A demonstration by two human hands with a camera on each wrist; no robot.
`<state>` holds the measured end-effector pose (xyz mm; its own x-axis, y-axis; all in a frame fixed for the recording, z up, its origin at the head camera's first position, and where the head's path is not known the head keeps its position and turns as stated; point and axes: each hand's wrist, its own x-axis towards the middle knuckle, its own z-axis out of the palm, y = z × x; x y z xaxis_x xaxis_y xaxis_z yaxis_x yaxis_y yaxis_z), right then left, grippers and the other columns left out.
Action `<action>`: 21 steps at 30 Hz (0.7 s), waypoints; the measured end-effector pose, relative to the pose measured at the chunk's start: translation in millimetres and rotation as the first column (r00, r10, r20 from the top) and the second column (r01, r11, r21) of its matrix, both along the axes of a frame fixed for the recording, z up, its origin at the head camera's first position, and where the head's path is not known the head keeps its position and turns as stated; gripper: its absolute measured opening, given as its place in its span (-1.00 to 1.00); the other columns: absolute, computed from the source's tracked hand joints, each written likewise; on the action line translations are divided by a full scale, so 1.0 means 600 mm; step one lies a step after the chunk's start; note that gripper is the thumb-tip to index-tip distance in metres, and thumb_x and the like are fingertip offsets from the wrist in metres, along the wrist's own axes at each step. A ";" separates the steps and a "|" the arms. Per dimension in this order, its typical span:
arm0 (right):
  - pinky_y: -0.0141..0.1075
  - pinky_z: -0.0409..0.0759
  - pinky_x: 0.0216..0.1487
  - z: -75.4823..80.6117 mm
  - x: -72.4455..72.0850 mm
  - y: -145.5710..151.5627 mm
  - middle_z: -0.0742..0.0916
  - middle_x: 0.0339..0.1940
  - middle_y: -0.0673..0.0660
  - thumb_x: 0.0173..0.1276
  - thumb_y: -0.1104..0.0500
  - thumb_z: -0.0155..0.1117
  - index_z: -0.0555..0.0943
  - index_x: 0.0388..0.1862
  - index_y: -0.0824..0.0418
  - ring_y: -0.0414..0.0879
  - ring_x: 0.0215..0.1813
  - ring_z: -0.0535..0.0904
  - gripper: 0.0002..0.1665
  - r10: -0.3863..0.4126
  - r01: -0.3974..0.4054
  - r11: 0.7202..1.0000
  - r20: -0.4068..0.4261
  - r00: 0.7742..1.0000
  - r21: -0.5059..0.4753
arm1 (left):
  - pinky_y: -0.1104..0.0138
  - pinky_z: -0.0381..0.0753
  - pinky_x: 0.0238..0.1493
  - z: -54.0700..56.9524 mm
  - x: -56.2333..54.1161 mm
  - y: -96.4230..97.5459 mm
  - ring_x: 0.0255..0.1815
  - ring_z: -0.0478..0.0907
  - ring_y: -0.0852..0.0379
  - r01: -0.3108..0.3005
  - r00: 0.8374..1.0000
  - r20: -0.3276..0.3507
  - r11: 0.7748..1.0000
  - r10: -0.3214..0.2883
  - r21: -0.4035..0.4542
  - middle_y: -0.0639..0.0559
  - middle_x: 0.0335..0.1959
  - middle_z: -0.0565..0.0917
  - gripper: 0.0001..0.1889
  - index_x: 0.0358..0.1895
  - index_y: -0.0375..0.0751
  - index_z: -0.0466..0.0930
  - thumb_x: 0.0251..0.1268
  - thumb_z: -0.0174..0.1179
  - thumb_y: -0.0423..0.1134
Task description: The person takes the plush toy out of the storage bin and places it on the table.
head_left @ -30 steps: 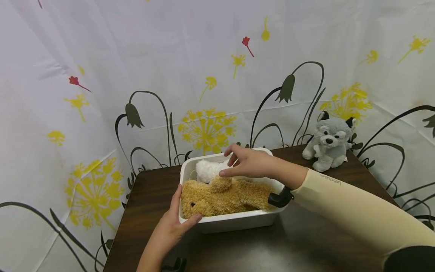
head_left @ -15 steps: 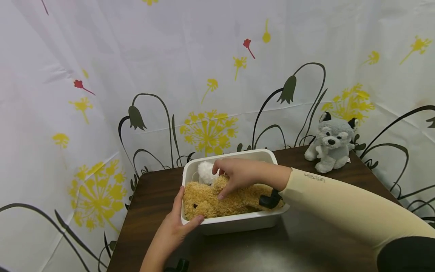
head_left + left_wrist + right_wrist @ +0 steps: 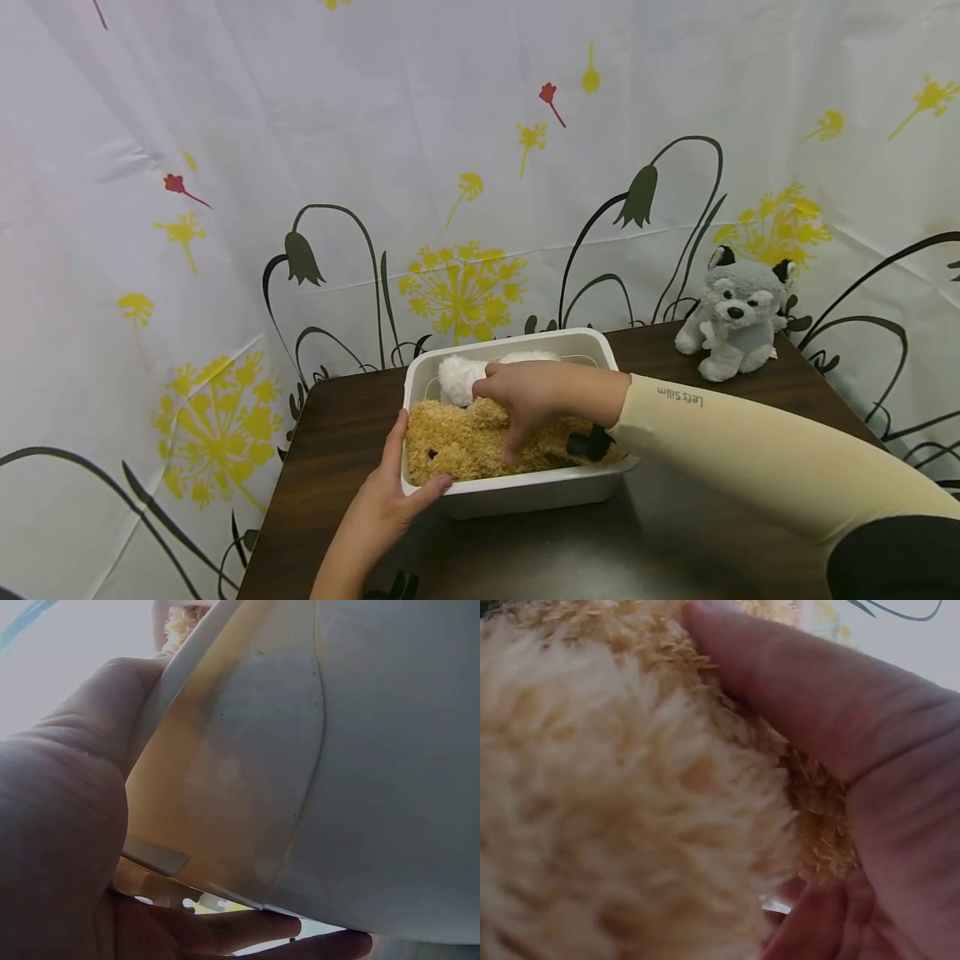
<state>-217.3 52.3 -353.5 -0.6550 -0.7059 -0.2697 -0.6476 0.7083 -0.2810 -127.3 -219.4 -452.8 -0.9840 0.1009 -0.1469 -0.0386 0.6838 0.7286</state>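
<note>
Head view: the left hand (image 3: pixel 382 497) grasps the left end of a white tub (image 3: pixel 528 500) on the bench (image 3: pixel 345 433), while the right hand (image 3: pixel 536 397) grips a tan plush toy (image 3: pixel 457 442) lying inside along the near side. A white plush (image 3: pixel 459 381) lies behind it; two toys are thus in, and a grey plush dog (image 3: pixel 738 312) is left outside. Left wrist view: thumb and fingers hold the tub's edge. Right wrist view: thumb and fingers straddle the tan fur.

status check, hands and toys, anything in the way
Left hand holds white tub. Right hand grips tan toy inside. White toy close beside it, nothing plainly blocking.
</note>
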 end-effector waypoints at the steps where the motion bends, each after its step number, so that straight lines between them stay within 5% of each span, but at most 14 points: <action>1: -0.13 0.67 0.11 -0.001 0.000 0.000 0.61 0.34 0.09 0.06 -0.26 0.82 0.51 0.51 -0.03 -0.12 0.03 0.66 0.09 0.003 -0.003 1.000 -0.002 1.000 0.020 | -0.31 0.57 0.32 0.000 0.000 0.000 0.49 0.55 -0.35 -0.001 1.000 -0.002 1.000 0.001 -0.003 -0.36 0.69 0.33 0.27 0.83 0.32 -0.32 0.29 0.43 0.42; 12: -0.10 0.69 0.24 -0.004 0.003 -0.003 0.76 0.27 -0.03 0.00 -0.20 0.87 0.25 0.75 -0.21 -0.10 0.22 0.70 0.40 -0.006 0.006 0.980 0.001 1.000 0.200 | -0.29 0.58 0.32 0.001 0.001 0.000 0.43 0.60 -0.29 0.001 0.999 -0.033 1.000 -0.001 -0.009 -0.37 0.65 0.38 0.23 0.83 0.34 -0.28 0.32 0.43 0.38; 21: -0.12 0.67 -0.05 -0.014 -0.008 0.013 0.74 -0.24 -0.16 0.08 -0.04 0.84 0.35 0.63 -0.23 -0.18 -0.20 0.67 0.19 0.013 -0.020 0.995 0.070 0.997 0.096 | -0.28 0.59 0.31 -0.003 0.001 0.003 0.41 0.61 -0.28 -0.006 0.999 -0.031 1.000 0.006 -0.011 -0.38 0.64 0.41 0.23 0.82 0.35 -0.27 0.31 0.43 0.38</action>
<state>-222.0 59.8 -362.0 -0.6205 -0.6849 -0.3819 -0.6409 0.7235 -0.2564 -126.9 -217.8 -454.5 -0.9887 0.0932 -0.1172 -0.0203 0.6919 0.7217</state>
